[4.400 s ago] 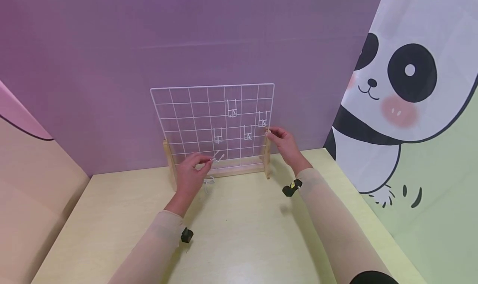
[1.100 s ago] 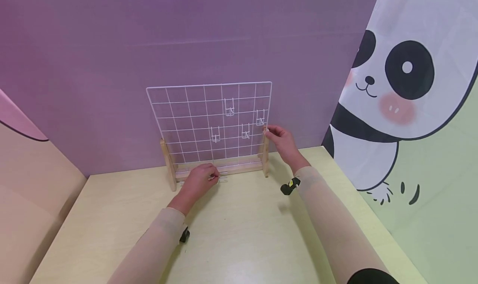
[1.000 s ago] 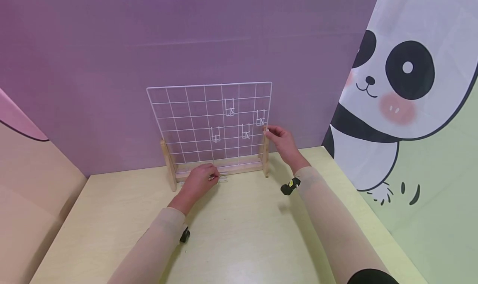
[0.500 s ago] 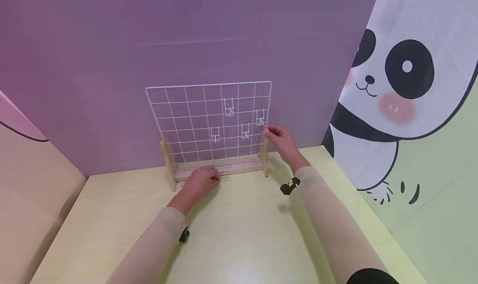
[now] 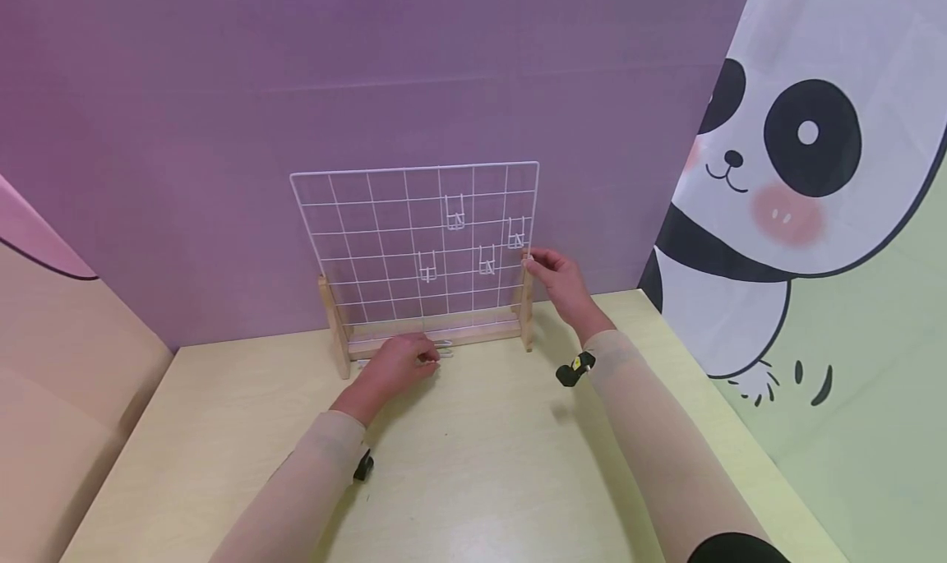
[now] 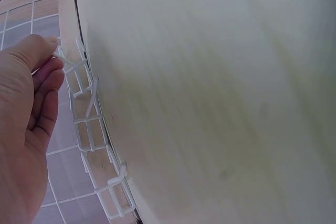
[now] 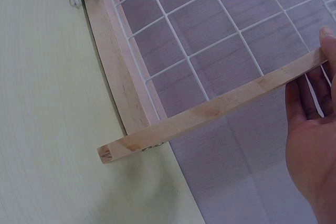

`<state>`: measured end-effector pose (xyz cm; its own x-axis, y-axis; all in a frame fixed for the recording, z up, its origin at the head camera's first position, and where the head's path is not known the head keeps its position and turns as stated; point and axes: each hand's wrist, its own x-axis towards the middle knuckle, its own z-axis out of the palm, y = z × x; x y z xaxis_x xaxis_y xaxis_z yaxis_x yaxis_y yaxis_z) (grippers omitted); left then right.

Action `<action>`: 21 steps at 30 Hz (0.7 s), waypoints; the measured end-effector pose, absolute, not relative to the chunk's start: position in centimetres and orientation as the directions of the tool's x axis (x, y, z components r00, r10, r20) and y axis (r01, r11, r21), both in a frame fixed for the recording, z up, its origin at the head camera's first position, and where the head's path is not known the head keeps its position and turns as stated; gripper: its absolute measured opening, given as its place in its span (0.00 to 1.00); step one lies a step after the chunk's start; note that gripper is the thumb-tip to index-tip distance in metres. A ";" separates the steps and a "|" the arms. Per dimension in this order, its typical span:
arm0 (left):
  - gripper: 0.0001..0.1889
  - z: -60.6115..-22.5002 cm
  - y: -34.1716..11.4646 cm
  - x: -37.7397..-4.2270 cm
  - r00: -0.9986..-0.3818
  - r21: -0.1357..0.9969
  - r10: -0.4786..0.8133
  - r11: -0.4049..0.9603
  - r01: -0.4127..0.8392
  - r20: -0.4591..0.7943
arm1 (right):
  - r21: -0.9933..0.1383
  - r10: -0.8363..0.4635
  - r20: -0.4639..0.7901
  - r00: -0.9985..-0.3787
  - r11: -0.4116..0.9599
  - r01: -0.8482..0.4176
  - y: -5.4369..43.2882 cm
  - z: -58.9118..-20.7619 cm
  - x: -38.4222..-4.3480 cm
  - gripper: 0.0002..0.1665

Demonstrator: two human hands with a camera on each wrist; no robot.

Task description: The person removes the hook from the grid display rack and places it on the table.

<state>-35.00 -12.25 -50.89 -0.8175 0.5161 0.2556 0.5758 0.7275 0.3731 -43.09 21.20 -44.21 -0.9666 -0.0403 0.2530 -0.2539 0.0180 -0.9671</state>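
My left hand (image 5: 394, 370) is low at the front of the wooden stand. In the left wrist view, its thumb and forefinger pinch the end of a white wire hook (image 6: 79, 80). Two more wire hooks lie in a row along the base bar, the middle hook (image 6: 91, 134) and the nearest hook (image 6: 114, 198). A white wire grid panel (image 5: 414, 169) stands upright between two wooden posts. My right hand (image 5: 568, 288) grips the top of the right post (image 7: 231, 100) at the grid's edge, thumb in front and fingers behind.
Several wire hooks hang on the right half of the grid, one of them a high hook (image 5: 455, 220). The stand's base bar (image 5: 484, 333) runs along the back of the pale wooden table (image 5: 459, 473). A purple wall (image 5: 222, 136) rises close behind.
My left hand has come down from in front of the grid, where it held a hook, to the base. Lately it has shifted slightly lower. The right hand keeps its place on the post.
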 end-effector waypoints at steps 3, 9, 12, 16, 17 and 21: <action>0.04 -50.9 -12.3 -35.0 -0.817 0.382 0.522 0.723 0.576 0.244 | -0.968 -0.040 0.248 -0.968 0.025 -0.249 21.2 -44.2 -43.1 0.20; 0.04 -51.2 -12.5 -35.1 -0.798 0.384 0.555 0.701 0.601 0.235 | -0.969 -0.044 0.245 -0.968 0.030 -0.247 21.3 -44.3 -43.0 0.21; 0.05 -51.5 -12.6 -35.2 -0.787 0.380 0.570 0.691 0.615 0.237 | -0.969 -0.045 0.243 -0.969 0.025 -0.245 21.3 -44.3 -43.0 0.21; 0.05 -51.6 -12.7 -35.2 -0.787 0.390 0.565 0.686 0.615 0.247 | -0.970 -0.043 0.241 -0.970 0.033 -0.243 21.3 -44.3 -43.0 0.22; 0.05 -51.5 -12.7 -35.2 -0.788 0.393 0.563 0.685 0.614 0.249 | -0.970 -0.043 0.240 -0.970 0.035 -0.242 21.2 -44.3 -43.0 0.22; 0.05 -51.4 -12.7 -35.2 -0.795 0.402 0.556 0.688 0.604 0.243 | -0.970 -0.045 0.239 -0.970 0.032 -0.240 21.2 -44.3 -43.0 0.21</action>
